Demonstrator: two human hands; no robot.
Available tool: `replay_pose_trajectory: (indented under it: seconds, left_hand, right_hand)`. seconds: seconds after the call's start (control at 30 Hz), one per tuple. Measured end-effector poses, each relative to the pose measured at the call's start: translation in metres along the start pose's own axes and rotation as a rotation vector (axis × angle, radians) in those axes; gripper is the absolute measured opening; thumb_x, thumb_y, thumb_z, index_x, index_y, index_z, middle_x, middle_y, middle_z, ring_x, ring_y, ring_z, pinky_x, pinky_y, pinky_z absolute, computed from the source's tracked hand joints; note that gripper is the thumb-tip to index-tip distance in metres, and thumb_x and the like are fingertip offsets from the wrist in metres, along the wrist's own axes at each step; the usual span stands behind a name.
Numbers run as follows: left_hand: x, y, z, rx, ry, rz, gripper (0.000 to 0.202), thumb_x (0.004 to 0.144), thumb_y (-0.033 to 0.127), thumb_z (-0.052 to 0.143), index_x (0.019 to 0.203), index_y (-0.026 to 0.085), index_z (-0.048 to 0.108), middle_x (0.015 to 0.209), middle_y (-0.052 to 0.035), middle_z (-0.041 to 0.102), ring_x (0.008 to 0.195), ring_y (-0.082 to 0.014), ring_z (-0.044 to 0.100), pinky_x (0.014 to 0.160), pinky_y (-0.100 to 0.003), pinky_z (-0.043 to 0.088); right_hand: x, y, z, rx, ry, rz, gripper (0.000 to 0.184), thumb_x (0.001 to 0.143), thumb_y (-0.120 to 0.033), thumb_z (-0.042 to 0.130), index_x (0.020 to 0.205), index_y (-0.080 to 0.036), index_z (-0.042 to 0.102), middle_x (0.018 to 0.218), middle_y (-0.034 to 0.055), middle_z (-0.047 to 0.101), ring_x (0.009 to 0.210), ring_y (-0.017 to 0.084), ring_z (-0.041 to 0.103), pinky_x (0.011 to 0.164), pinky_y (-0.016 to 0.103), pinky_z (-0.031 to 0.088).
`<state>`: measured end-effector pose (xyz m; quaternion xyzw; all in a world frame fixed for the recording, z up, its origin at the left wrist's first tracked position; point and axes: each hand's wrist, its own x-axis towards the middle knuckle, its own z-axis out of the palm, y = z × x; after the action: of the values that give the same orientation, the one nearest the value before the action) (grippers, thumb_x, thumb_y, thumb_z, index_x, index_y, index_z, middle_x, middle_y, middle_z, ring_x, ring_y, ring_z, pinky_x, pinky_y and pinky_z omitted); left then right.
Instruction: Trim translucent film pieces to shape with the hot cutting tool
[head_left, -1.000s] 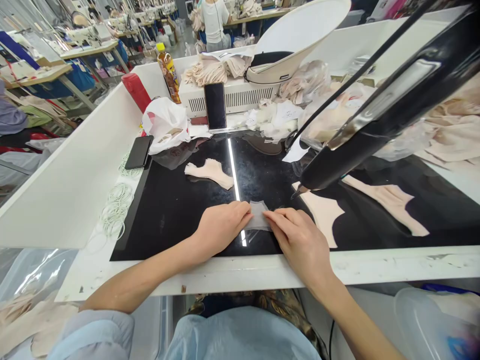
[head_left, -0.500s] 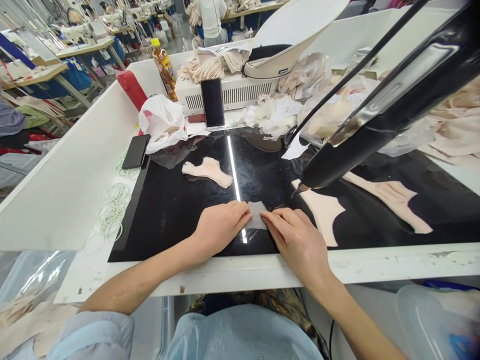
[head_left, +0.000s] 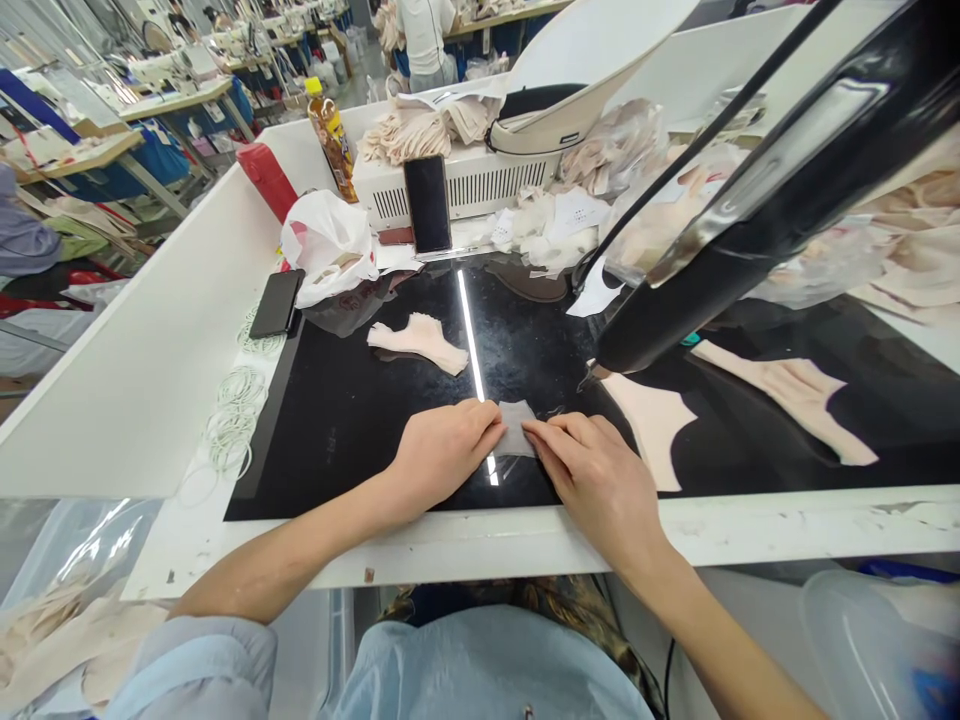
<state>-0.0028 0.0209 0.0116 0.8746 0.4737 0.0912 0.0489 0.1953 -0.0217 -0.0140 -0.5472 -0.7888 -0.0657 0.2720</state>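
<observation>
A small grey translucent fabric piece (head_left: 516, 427) lies on the glossy black work surface (head_left: 345, 420) near its front edge. My left hand (head_left: 442, 455) rests knuckles up with its fingertips pinched on the piece's left edge. My right hand (head_left: 596, 478) presses its fingertips on the piece's right edge. Both hands lie flat on the surface, almost touching each other.
Pink cut fabric pieces lie at the middle (head_left: 420, 340) and right (head_left: 652, 420) (head_left: 795, 395). A black lamp arm (head_left: 750, 230) hangs over the right side. Two phones (head_left: 276, 303) (head_left: 428, 203), a white bag (head_left: 330, 245), a bottle (head_left: 332, 135), elastic rings (head_left: 232, 410) and a white machine (head_left: 472, 180) stand behind.
Both hands stay on the grey piece in nearly the same spot; only the camera view has shifted slightly.
</observation>
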Motion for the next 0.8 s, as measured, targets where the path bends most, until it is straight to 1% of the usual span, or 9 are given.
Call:
replay_pose_trajectory:
  seconds: [0.37, 0.8]
  left_hand:
    - [0.0007, -0.0003, -0.0002, 0.015, 0.007, 0.001, 0.024, 0.106, 0.038, 0.046, 0.094, 0.023, 0.06, 0.086, 0.0034, 0.068, 0.072, -0.0144, 0.065, 0.057, -0.029, 0.033]
    - [-0.0022, -0.0013, -0.0005, 0.035, 0.04, 0.022, 0.024, 0.106, 0.037, 0.045, 0.092, 0.023, 0.059, 0.084, 0.0041, 0.066, 0.07, -0.0131, 0.063, 0.056, -0.029, 0.033]
  right_hand:
    - [0.0014, -0.0009, -0.0001, 0.002, 0.013, -0.005, 0.017, 0.097, -0.023, 0.06, 0.105, -0.019, 0.075, 0.084, 0.002, 0.069, 0.074, 0.018, 0.05, 0.065, 0.031, 0.04]
    - [0.0001, -0.0013, 0.001, 0.008, 0.027, -0.004, 0.017, 0.097, -0.022, 0.06, 0.103, -0.018, 0.075, 0.084, 0.0022, 0.069, 0.075, 0.017, 0.05, 0.067, 0.03, 0.04]
